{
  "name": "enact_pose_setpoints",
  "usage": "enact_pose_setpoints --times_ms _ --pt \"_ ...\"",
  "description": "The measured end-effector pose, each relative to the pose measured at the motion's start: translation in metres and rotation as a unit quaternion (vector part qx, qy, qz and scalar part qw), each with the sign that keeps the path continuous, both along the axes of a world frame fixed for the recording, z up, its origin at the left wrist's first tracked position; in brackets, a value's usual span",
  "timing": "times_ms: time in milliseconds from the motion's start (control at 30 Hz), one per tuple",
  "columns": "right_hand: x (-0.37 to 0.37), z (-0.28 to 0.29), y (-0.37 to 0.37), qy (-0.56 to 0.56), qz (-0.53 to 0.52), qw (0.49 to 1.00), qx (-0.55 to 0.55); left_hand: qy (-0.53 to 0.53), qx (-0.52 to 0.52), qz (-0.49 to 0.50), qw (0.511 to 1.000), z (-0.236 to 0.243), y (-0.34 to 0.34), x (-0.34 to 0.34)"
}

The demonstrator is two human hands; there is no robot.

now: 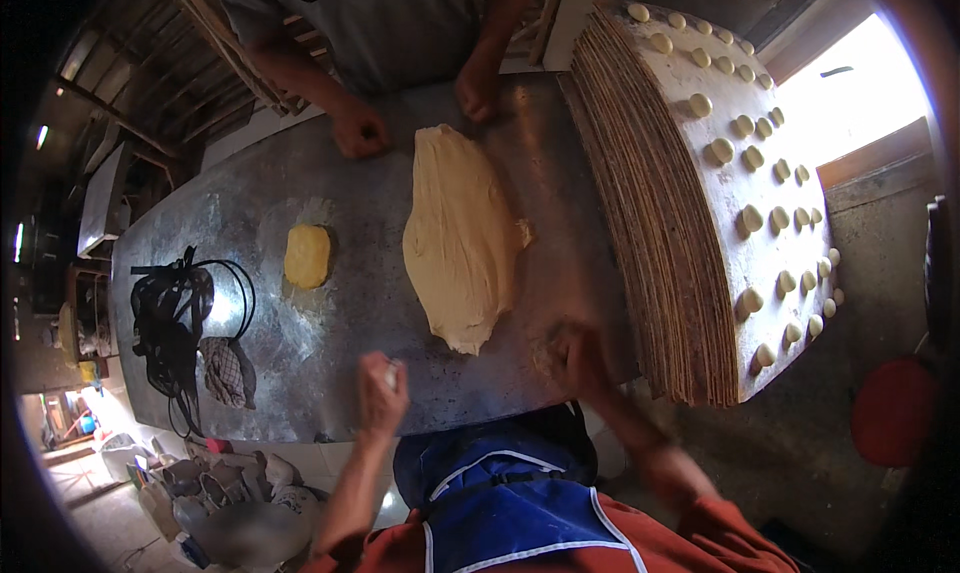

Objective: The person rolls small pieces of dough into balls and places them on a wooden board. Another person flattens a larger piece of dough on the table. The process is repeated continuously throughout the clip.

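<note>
A large, long mass of pale dough (462,238) lies across the middle of the metal table (370,213). My left hand (383,393) is closed at the near edge, left of the dough's lower end and apart from it. Something small and whitish shows at its fingers, too little to name. To the right of that end, my right hand (580,358) is low over the tabletop with its fingers curled. Shadow hides what they hold, if anything. Some crumbly residue lies beside this hand. A smaller yellow lump (307,256) rests on a floury patch to the left.
Across the table stands another person in a grey shirt (375,33), both hands at the far edge. A tall stack of boards (650,213) rises at the right, its top dotted with several small dough balls (752,218). Black straps and a cloth bundle (170,323) lie at the left.
</note>
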State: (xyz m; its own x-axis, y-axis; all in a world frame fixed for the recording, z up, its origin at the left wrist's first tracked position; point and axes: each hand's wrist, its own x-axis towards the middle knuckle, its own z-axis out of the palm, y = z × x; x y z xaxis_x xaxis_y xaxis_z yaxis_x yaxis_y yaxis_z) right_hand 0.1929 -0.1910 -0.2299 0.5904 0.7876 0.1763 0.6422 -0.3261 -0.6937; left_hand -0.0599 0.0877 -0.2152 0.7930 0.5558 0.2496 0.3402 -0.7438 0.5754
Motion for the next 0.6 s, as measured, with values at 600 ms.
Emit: enact_pose_setpoints --times_ms 600 --pt "-0.031 0.013 0.063 -0.003 -0.015 0.999 0.029 -0.105 -0.083 0.062 0.989 -0.008 -0.045 0.04"
